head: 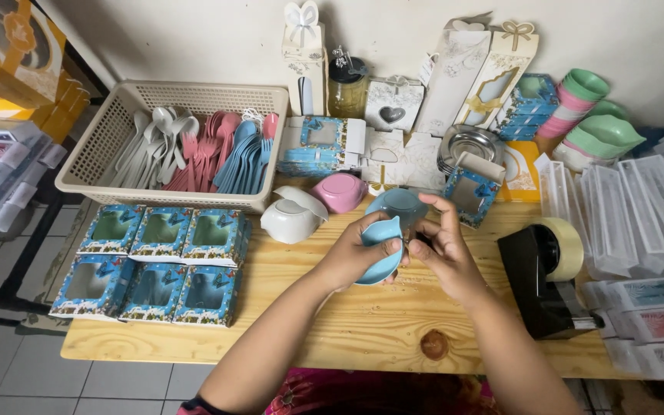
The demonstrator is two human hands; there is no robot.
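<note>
My left hand (351, 253) grips a light blue leaf-shaped plastic bowl (383, 244), tilted on its edge above the wooden table (363, 323). My right hand (443, 246) is beside it, fingers pinched at the bowl's right rim; whether it holds anything is unclear. Another light blue bowl (398, 204) lies on the table just behind my hands. A pink bowl (340, 190) and a white bowl (292, 217) lie to the left of it.
A beige basket (94, 154) holds white, pink and blue plastic spoons. Several blue window boxes (159, 261) lie at left. A black tape dispenser (547, 277) stands at right. Gift boxes, stacked bowls (589, 115) and clear boxes (632, 207) line the back and right.
</note>
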